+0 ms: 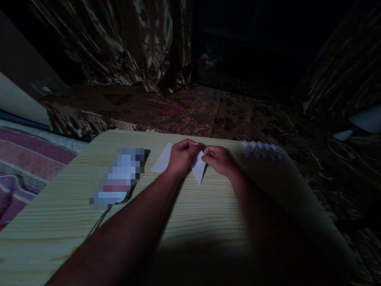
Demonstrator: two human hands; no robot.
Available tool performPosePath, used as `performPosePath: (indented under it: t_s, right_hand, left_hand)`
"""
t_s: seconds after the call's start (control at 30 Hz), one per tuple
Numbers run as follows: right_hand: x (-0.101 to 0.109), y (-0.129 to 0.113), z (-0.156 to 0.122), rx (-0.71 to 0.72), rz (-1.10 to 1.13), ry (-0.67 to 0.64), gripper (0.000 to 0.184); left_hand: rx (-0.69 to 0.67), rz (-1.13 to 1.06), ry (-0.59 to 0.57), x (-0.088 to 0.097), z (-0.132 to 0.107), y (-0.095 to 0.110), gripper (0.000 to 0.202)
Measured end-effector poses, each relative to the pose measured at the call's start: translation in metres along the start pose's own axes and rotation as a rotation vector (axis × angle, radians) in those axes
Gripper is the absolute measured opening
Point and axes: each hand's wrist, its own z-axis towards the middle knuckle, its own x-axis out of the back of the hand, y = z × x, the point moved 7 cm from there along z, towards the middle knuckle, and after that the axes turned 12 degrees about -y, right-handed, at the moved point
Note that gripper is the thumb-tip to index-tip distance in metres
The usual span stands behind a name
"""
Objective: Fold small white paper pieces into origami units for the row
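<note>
Between my two hands is a white sheet of folded paper, one pointed corner hanging down toward me. My left hand pinches its upper left part, fingers closed. On the right side of the fold, my right hand grips the edge between thumb and fingers. Partly behind my left hand, another piece of white paper lies flat on the table. Several folded white paper pieces stand in rows at the far right. The finer creases are too dim to make out.
A pixelated phone-like device with a cable lies left on the wooden table. Beyond the far edge is a ledge with patterned cloth, under curtains. Striped bedding is at left, a pale lamp-like object at right.
</note>
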Motion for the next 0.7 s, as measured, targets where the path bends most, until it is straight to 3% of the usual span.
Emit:
performPosePath:
  t_s: [0.2,0.47,0.7]
  right_hand:
    - [0.002,-0.002,-0.001,-0.001,-0.023,0.035,0.008]
    - [0.011,0.002,-0.002,-0.059,0.118,0.145,0.015]
    - [0.014,0.003,-0.002,-0.01,0.232,0.177,0.015]
  left_hand:
    - [-0.065,-0.219,0.089,0.006,0.002,0.005,0.011]
    - [0.057,0.03,-0.102,-0.011,-0.004,0.004,0.023]
    - [0.048,0.054,-0.048,-0.004,-0.002,0.0,0.024]
